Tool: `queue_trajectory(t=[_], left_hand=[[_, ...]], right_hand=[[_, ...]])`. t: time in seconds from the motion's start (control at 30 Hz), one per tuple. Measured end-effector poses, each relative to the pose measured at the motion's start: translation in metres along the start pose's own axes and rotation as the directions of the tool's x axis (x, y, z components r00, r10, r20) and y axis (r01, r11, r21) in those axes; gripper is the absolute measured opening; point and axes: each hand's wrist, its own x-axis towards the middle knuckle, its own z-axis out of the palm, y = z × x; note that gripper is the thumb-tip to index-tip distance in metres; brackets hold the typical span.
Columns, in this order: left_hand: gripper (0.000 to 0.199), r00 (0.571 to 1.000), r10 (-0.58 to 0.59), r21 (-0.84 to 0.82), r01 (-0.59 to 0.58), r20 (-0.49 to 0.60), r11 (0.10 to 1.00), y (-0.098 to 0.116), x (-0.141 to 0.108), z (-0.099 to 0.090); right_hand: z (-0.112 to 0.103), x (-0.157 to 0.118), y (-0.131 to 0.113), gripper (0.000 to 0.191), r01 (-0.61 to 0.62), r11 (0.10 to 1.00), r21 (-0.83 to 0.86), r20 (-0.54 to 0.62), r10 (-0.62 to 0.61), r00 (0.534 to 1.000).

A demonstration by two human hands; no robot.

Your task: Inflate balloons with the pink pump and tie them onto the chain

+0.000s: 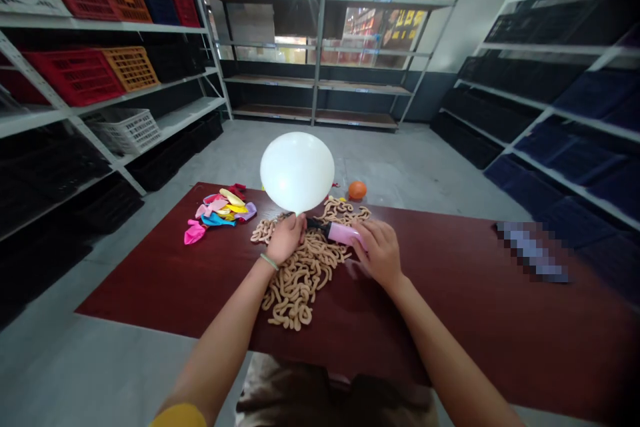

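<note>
One white balloon [297, 171], blown up round, stands over the far part of the table [450, 267]. Its neck points down and toward the person, straight into the left hand [289, 239], whose fingers are closed around it. Just under the balloon, beside those fingers, is the dark end of the pump [345, 234]. The pump's long axis runs crosswise to the neck, out to the right of the balloon and slightly toward the person. The left hand is nearer the balloon; the right hand [377, 250], right of and below it, is wrapped on the pump's pink barrel. Fingers hide the balloon's mouth, so I cannot tell whether it sits on the pump.

Below the balloon, brown curls [300, 273] are heaped beneath the left hand and the pump; they would likely get in the way of setting either down flat. Left of the balloon lies a pile of flat balloons [220, 207], apart from both hands. Right of it is an orange ball [357, 190], on the table's far edge or past it, I cannot tell which. Far right of the balloon lies a blurred item [535, 253], and well behind the balloon stands a rack [365, 87]
</note>
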Motion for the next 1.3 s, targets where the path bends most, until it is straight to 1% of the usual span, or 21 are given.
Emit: queue_trajectory(t=[0.07, 0.1, 0.17, 0.23, 0.3, 0.37, 0.43, 0.5, 0.57, 0.67, 0.77, 0.83, 0.9, 0.97, 1.03, 1.1, 1.2, 1.23, 1.3], left_hand=[[0.043, 0.998, 0.060, 0.114, -0.061, 0.012, 0.992, 0.001, -0.001, 0.000], [0.042, 0.996, 0.083, 0.173, -0.084, 0.013, 0.981, 0.002, -0.001, 0.000], [0.039, 0.993, 0.113, 0.260, -0.114, 0.018, 0.959, 0.001, -0.002, 0.001], [0.036, 0.990, 0.135, 0.298, -0.140, 0.036, 0.944, 0.000, -0.002, 0.002], [0.034, 0.986, 0.156, 0.300, -0.164, 0.052, 0.940, -0.002, -0.002, 0.003], [0.035, 0.982, 0.176, 0.283, -0.187, 0.064, 0.941, -0.003, -0.002, 0.003], [0.034, 0.979, 0.193, 0.264, -0.202, 0.060, 0.943, -0.004, -0.001, 0.003], [0.031, 0.978, 0.204, 0.251, -0.209, 0.047, 0.945, -0.005, 0.000, 0.003], [0.029, 0.978, 0.206, 0.246, -0.208, 0.034, 0.947, -0.006, 0.001, 0.002], [0.026, 0.978, 0.206, 0.235, -0.208, 0.034, 0.950, -0.007, 0.003, 0.001], [0.027, 0.980, 0.196, 0.220, -0.196, 0.019, 0.956, -0.009, 0.004, 0.002], [0.028, 0.982, 0.191, 0.213, -0.189, 0.011, 0.959, -0.009, 0.004, 0.003], [0.029, 0.981, 0.191, 0.204, -0.192, 0.025, 0.960, -0.009, 0.004, 0.004], [0.031, 0.980, 0.194, 0.188, -0.199, 0.047, 0.962, -0.007, 0.003, 0.005], [0.033, 0.979, 0.195, 0.159, -0.201, 0.057, 0.967, -0.005, 0.002, 0.007], [0.034, 0.978, 0.199, 0.111, -0.205, 0.060, 0.972, -0.004, 0.001, 0.007], [0.036, 0.976, 0.202, -0.009, -0.202, 0.084, 0.979, 0.000, 0.000, 0.008], [0.037, 0.978, 0.189, -0.067, -0.183, 0.093, 0.981, 0.001, -0.001, 0.007], [0.039, 0.987, 0.123, -0.213, -0.099, 0.101, 0.972, 0.004, -0.002, 0.008]], right_hand=[[-0.002, 0.011, -0.012, 0.039, 0.115, 0.993, 0.025, -0.021, -0.115, 0.993], [-0.003, 0.017, -0.019, 0.039, 0.156, 0.987, 0.036, -0.002, -0.156, 0.988], [-0.002, 0.032, -0.032, 0.040, 0.194, 0.981, 0.027, 0.084, -0.196, 0.977], [0.001, 0.047, -0.042, 0.043, 0.201, 0.979, 0.031, 0.235, -0.203, 0.951], [0.004, 0.060, -0.047, 0.048, 0.150, 0.985, 0.087, 0.367, -0.172, 0.914], [0.006, 0.069, -0.049, 0.055, 0.065, 0.984, 0.166, 0.461, -0.135, 0.877], [0.008, 0.075, -0.049, 0.062, -0.014, 0.972, 0.235, 0.523, -0.114, 0.845], [0.009, 0.080, -0.048, 0.069, -0.055, 0.954, 0.294, 0.555, -0.123, 0.822], [0.011, 0.085, -0.046, 0.075, -0.058, 0.935, 0.350, 0.562, -0.161, 0.811], [0.014, 0.092, -0.044, 0.080, -0.021, 0.909, 0.417, 0.554, -0.236, 0.798], [0.020, 0.096, -0.040, 0.078, 0.013, 0.912, 0.411, 0.546, -0.257, 0.798], [0.024, 0.094, -0.037, 0.072, 0.067, 0.943, 0.326, 0.537, -0.243, 0.808], [0.027, 0.092, -0.033, 0.061, 0.149, 0.971, 0.186, 0.520, -0.226, 0.823], [0.029, 0.089, -0.030, 0.048, 0.238, 0.970, 0.049, 0.502, -0.230, 0.834], [0.030, 0.087, -0.026, 0.039, 0.307, 0.951, -0.042, 0.480, -0.251, 0.841], [0.029, 0.086, -0.023, 0.034, 0.347, 0.934, -0.084, 0.458, -0.273, 0.846], [0.028, 0.084, -0.017, 0.032, 0.362, 0.927, -0.096, 0.438, -0.287, 0.852], [0.027, 0.084, -0.015, 0.031, 0.360, 0.928, -0.098, 0.437, -0.285, 0.853], [0.024, 0.084, -0.012, 0.032, 0.344, 0.933, -0.104, 0.441, -0.267, 0.857]])
